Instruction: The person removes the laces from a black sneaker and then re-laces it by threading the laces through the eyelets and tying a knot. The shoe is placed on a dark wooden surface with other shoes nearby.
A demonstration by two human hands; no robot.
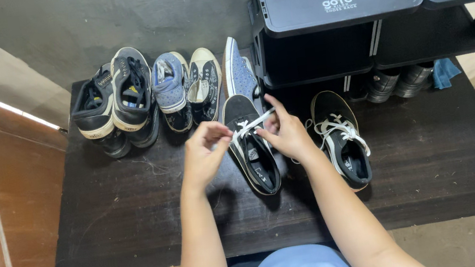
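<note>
both arms reach forward; left hand (206,150) and right hand (286,133) pinch the white lace (251,124) over the black sneaker (252,150).

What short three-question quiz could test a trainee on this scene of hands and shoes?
1. True or false: both hands grip the white lace of the black canvas sneaker.
2. Which lies to the right of that sneaker? A) matching black sneaker with white laces B) a red boot C) a brush
3. What does the black plastic shoe rack stand on?

Key:
1. True: the left hand and right hand pinch it taut.
2. A
3. The dark wooden board.
</note>
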